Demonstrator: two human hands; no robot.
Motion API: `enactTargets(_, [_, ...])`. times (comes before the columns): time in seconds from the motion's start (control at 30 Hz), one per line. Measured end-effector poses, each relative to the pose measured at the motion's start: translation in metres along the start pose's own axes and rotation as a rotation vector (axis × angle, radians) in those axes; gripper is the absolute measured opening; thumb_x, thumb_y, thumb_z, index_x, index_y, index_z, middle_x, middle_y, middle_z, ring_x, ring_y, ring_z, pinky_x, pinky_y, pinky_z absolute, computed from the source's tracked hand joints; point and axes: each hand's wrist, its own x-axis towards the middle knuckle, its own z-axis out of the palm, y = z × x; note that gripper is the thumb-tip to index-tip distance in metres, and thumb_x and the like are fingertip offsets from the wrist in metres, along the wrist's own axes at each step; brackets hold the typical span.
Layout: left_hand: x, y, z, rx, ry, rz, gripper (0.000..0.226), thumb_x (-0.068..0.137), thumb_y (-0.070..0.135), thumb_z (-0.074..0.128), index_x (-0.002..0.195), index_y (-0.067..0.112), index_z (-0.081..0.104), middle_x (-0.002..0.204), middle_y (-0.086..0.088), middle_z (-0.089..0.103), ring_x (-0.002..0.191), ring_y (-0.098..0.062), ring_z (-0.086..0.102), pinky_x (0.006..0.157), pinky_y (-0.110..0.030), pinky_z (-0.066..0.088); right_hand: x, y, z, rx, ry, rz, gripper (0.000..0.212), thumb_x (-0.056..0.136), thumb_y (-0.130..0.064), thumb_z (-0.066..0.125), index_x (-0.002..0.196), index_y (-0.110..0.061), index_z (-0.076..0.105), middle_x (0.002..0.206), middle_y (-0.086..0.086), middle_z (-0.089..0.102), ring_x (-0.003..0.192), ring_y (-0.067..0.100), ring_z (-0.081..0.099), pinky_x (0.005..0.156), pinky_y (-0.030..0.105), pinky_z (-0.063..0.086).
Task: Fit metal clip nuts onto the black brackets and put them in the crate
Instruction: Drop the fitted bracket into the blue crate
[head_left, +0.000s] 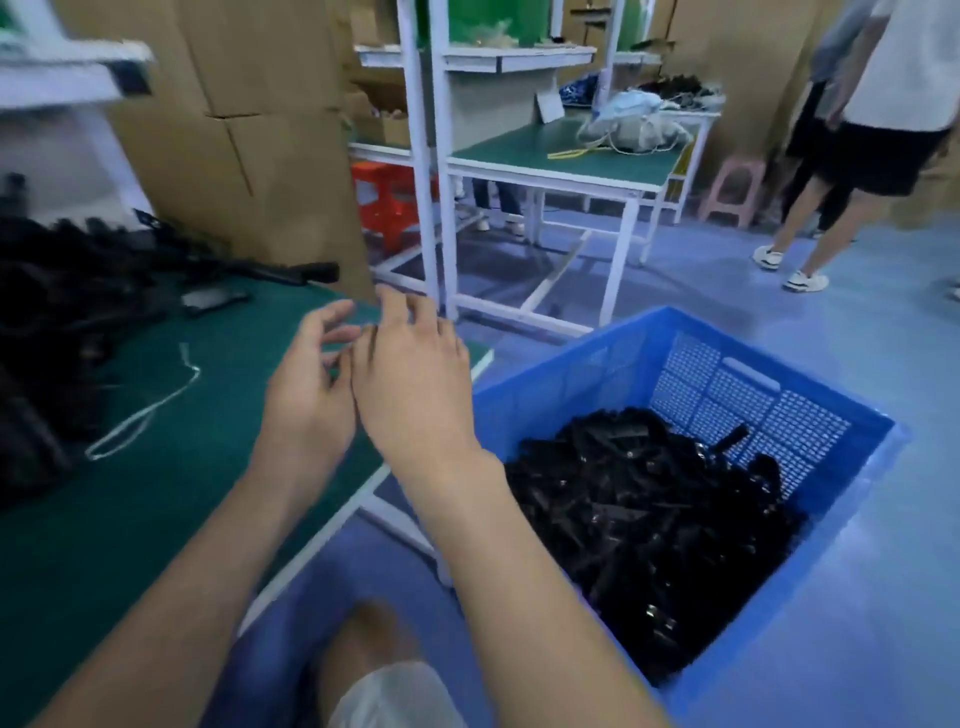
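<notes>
My left hand and my right hand hover side by side over the right corner of the green table. Both have loosely spread fingers and hold nothing that I can see. A heap of black brackets covers the table's left side. To my right on the floor stands the blue crate, partly filled with black brackets that show small glints of metal.
A white cord loop lies on the green mat. Cardboard boxes rise behind the table. A white-framed bench stands ahead, with a red stool and a pink stool near it. Two people stand at the far right.
</notes>
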Motion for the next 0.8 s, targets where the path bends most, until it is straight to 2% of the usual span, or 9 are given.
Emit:
enactTargets(0.1, [-0.025, -0.004, -0.089, 0.141, 0.190, 0.012, 0.032, 0.102, 0.003, 0.050, 0.123, 0.028, 0.055, 0.104, 0.015, 0.061, 0.080, 0.007, 0.059, 0.071, -0.007, 0.048, -0.012, -0.072, 0.044, 0.090, -0.086, -0.214, 0.051, 0.105, -0.024, 0.041, 0.154, -0.019, 0.030, 0.153, 0.009, 0.039, 0.136, 0.030, 0.040, 0.112, 0.042, 0.030])
enactTargets(0.17, [-0.051, -0.007, -0.147, 0.409, 0.296, 0.023, 0.038, 0.102, 0.003, 0.050, 0.128, 0.030, 0.050, 0.113, 0.013, 0.061, 0.095, 0.004, 0.059, 0.081, -0.005, 0.045, -0.029, -0.123, 0.074, 0.160, -0.135, -0.343, 0.048, 0.104, -0.024, 0.042, 0.152, -0.019, 0.035, 0.150, 0.008, 0.043, 0.133, 0.029, 0.042, 0.111, 0.041, 0.030])
enactTargets(0.27, [-0.099, -0.024, -0.227, 0.641, 0.447, -0.039, 0.039, 0.100, 0.003, 0.052, 0.137, 0.015, 0.051, 0.130, -0.006, 0.060, 0.116, -0.022, 0.059, 0.095, -0.027, 0.046, -0.061, -0.189, 0.118, 0.242, -0.268, -0.522, 0.045, 0.105, -0.022, 0.043, 0.150, -0.020, 0.037, 0.150, 0.006, 0.044, 0.135, 0.028, 0.042, 0.114, 0.042, 0.030])
enactTargets(0.37, [-0.150, -0.038, -0.287, 0.849, 0.554, -0.132, 0.045, 0.098, 0.010, 0.059, 0.141, 0.016, 0.048, 0.129, 0.000, 0.053, 0.116, -0.022, 0.054, 0.097, -0.035, 0.047, -0.095, -0.234, 0.156, 0.258, -0.369, -0.673, 0.046, 0.105, -0.026, 0.044, 0.150, -0.019, 0.038, 0.149, 0.006, 0.046, 0.134, 0.030, 0.044, 0.114, 0.045, 0.032])
enactTargets(0.43, [-0.180, -0.048, -0.315, 1.016, 0.600, -0.236, 0.051, 0.094, 0.018, 0.066, 0.142, 0.015, 0.050, 0.129, -0.005, 0.054, 0.117, -0.026, 0.052, 0.099, -0.047, 0.049, -0.112, -0.254, 0.176, 0.250, -0.389, -0.734, 0.045, 0.104, -0.027, 0.046, 0.148, -0.017, 0.041, 0.147, 0.007, 0.049, 0.132, 0.031, 0.048, 0.112, 0.046, 0.036])
enactTargets(0.5, [-0.203, -0.059, -0.336, 1.184, 0.613, -0.395, 0.062, 0.091, 0.033, 0.070, 0.145, 0.014, 0.048, 0.137, -0.012, 0.052, 0.126, -0.034, 0.048, 0.104, -0.053, 0.044, -0.124, -0.266, 0.193, 0.220, -0.407, -0.778, 0.046, 0.103, -0.028, 0.047, 0.148, -0.017, 0.043, 0.148, 0.007, 0.048, 0.134, 0.030, 0.047, 0.113, 0.047, 0.036])
enactTargets(0.63, [-0.218, -0.080, -0.361, 1.252, 0.574, -0.575, 0.081, 0.090, 0.060, 0.058, 0.154, 0.017, 0.036, 0.153, -0.016, 0.039, 0.145, -0.035, 0.032, 0.121, -0.052, 0.025, -0.131, -0.271, 0.219, 0.205, -0.367, -0.800, 0.043, 0.101, -0.027, 0.054, 0.143, -0.018, 0.051, 0.145, 0.005, 0.052, 0.131, 0.027, 0.052, 0.109, 0.046, 0.043])
enactTargets(0.73, [-0.203, -0.090, -0.373, 1.226, 0.555, -0.562, 0.079, 0.093, 0.063, 0.052, 0.156, 0.021, 0.030, 0.159, -0.011, 0.032, 0.148, -0.030, 0.027, 0.123, -0.046, 0.023, -0.121, -0.273, 0.229, 0.264, -0.219, -0.756, 0.029, 0.094, -0.025, 0.065, 0.122, -0.019, 0.061, 0.126, 0.004, 0.060, 0.111, 0.027, 0.061, 0.090, 0.042, 0.052])
enactTargets(0.8, [-0.189, -0.093, -0.380, 1.204, 0.557, -0.578, 0.072, 0.096, 0.061, 0.050, 0.155, 0.023, 0.033, 0.157, -0.007, 0.036, 0.144, -0.028, 0.035, 0.120, -0.041, 0.027, -0.109, -0.276, 0.235, 0.313, -0.106, -0.715, 0.025, 0.090, -0.022, 0.071, 0.113, -0.017, 0.062, 0.118, 0.005, 0.062, 0.101, 0.027, 0.063, 0.081, 0.041, 0.052])
